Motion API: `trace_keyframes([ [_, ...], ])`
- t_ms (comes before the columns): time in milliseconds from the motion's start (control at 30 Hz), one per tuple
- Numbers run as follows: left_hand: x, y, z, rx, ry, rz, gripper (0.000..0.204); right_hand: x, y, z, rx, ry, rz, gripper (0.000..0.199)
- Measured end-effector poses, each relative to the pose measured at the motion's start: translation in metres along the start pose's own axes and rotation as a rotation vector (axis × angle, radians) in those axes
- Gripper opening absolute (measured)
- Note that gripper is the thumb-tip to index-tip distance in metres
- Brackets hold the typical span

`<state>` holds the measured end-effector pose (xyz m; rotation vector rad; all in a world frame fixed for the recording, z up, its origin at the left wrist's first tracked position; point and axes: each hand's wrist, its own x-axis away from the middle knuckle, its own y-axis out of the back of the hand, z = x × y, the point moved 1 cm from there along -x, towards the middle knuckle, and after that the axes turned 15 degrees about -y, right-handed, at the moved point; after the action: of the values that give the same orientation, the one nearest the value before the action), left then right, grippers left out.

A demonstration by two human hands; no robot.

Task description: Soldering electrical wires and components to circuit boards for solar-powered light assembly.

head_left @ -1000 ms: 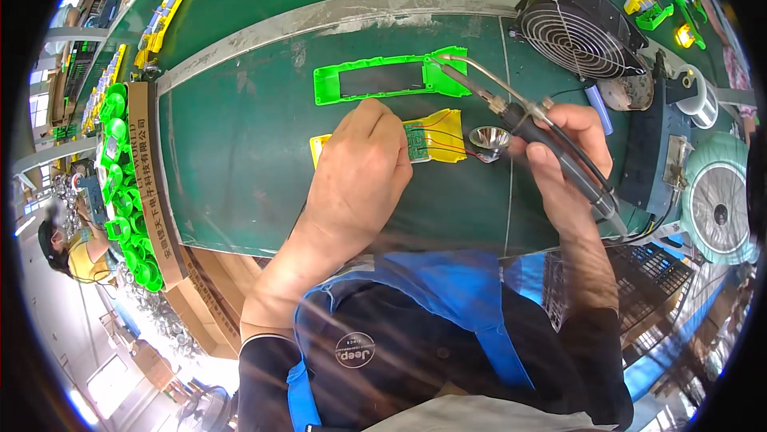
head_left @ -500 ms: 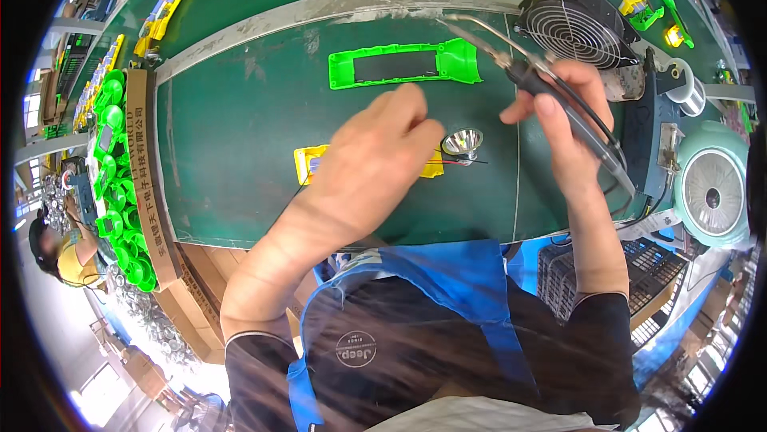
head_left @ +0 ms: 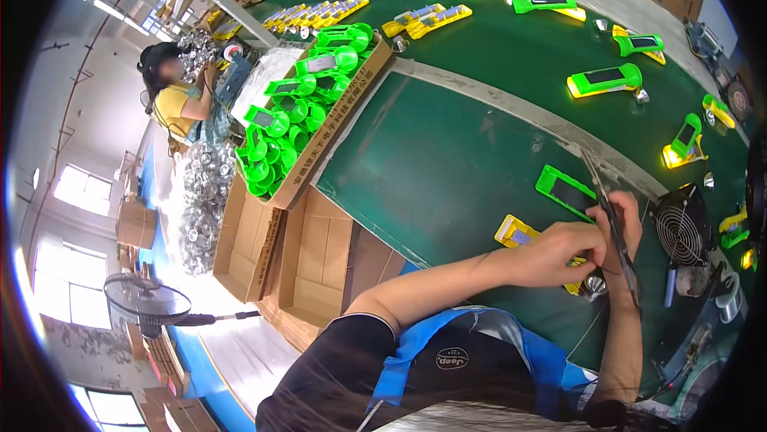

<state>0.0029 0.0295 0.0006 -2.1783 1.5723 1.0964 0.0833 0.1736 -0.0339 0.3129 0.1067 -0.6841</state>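
Note:
My right hand [head_left: 628, 220] grips a soldering iron [head_left: 613, 228], its thin tip aimed toward the far edge of the bench. Close beside it, my left hand [head_left: 555, 255] has its fingers pinched together; whatever is between them is hidden. Under the left hand lies a yellow flashlight housing [head_left: 505, 232] with a pale battery in it, partly covered by the hand and wrist. A shiny reflector cup [head_left: 593, 287] rests near its right end. Beyond my hands lies a green housing half [head_left: 551, 183] with a dark panel.
A carton [head_left: 351, 105] of green housings stands left, with empty-looking boxes [head_left: 315, 264] below. Across a metal rail, green and yellow flashlights [head_left: 605, 81] lie on a green surface. A black fan [head_left: 683, 224] sits right. A person [head_left: 180, 97] works at far left.
The view has swung left, bringing in the carton, boxes and co-worker. My right hand with the soldering iron has come closer to my left hand, which stays pinched.

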Motion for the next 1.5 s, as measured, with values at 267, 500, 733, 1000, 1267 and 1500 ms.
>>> trace_keyframes([
  [267, -0.003, 0.020, 0.003, -0.094, 0.324, -0.005, 0.007, 0.068, 0.031, 0.005, 0.004, -0.127, -0.099, 0.026],
  [500, 0.005, 0.053, 0.008, -0.242, 0.516, 0.130, 0.005, 0.067, 0.050, 0.012, -0.137, -0.163, -0.076, 0.027],
  [733, -0.025, 0.056, 0.017, -0.567, 0.045, 0.581, 0.010, 0.062, 0.076, 0.023, -0.384, -0.658, 0.033, 0.020],
  [1000, -0.025, 0.054, 0.036, -0.607, -0.079, 0.772, 0.011, 0.049, 0.060, 0.021, -0.267, -0.767, 0.054, 0.028],
  [1267, -0.023, 0.060, 0.044, -0.527, -0.086, 0.750, 0.012, 0.046, 0.062, 0.021, -0.313, -0.789, 0.092, 0.015],
  [1500, -0.026, 0.057, 0.040, -0.569, -0.050, 0.801, 0.010, 0.045, 0.062, 0.025, -0.296, -0.816, 0.115, 0.012],
])
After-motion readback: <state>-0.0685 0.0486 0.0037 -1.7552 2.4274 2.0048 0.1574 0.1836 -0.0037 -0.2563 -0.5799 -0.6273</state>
